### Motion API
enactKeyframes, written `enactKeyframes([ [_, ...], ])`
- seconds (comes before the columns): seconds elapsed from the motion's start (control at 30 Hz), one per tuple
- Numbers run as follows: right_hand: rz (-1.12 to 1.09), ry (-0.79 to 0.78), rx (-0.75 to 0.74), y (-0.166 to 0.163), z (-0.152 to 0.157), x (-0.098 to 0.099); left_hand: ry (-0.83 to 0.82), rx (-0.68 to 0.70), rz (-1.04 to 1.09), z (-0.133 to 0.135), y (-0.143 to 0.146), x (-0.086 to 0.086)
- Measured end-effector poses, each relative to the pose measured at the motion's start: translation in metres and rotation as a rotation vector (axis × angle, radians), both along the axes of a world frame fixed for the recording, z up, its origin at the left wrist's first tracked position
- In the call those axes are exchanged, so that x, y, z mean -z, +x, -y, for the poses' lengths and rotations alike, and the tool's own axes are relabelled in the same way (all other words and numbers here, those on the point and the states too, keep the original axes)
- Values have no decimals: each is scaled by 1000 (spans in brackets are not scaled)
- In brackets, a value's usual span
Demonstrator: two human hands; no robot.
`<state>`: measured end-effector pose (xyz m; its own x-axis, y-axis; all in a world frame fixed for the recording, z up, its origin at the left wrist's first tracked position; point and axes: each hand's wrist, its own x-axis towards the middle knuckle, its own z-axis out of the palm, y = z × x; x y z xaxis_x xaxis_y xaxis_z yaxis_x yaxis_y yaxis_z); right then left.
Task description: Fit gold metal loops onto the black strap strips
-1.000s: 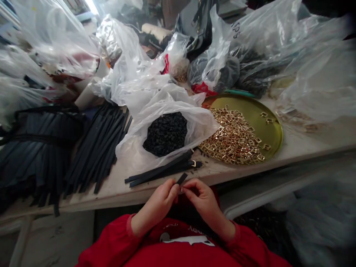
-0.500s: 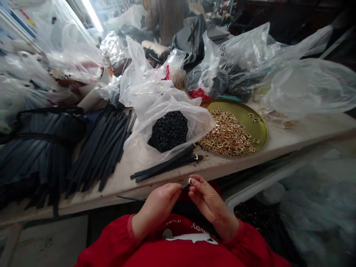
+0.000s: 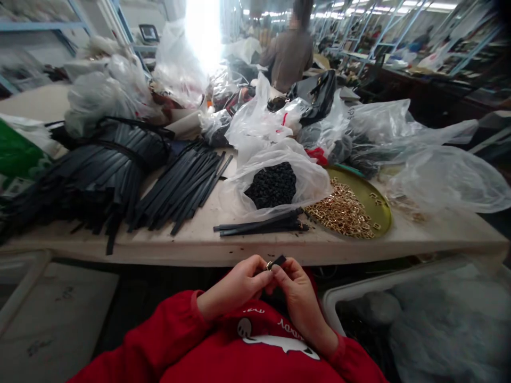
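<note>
My left hand [image 3: 245, 282] and my right hand [image 3: 297, 292] meet in front of my red top, fingers pinched together. Between them is a black strap [image 3: 280, 260] whose short end sticks up by my right fingers. A small gold buckle [image 3: 269, 265] sits on the strap at my left fingertips; my fingers hide most of the strap. On the table edge beyond lie several black straps [image 3: 255, 227], with gold glinting at their right ends. A golden round tray [image 3: 381, 205] holds a heap of gold buckles [image 3: 343, 213].
An open plastic bag [image 3: 235, 197] of small black pieces stands mid-table. Loose black straps [image 3: 179, 186] and a large tied bundle [image 3: 107, 165] lie left. Clear bags crowd the back. Below right is a white bin [image 3: 359, 284]; a person [image 3: 291, 56] stands beyond the table.
The view has tilted up and swung left. My hands have come closer together. The strap end now shows past the buckle, with my right fingers on it instead of on the buckle.
</note>
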<state>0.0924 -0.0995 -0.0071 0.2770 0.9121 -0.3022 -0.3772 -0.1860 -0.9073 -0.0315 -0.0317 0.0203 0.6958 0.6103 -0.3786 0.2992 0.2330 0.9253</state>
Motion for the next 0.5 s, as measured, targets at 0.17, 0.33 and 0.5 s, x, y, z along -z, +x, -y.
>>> enactKeyframes([
  [0.17, 108, 11, 15, -1, 3, 0, -114, -14, 25, 3, -3, 1],
  [0.33, 124, -26, 33, 1, 2, 1, -126, -41, 2, 4, 0, 5],
  [0.5, 187, -48, 19, 3, -4, 3, -101, -76, -44, 2, 4, 12],
])
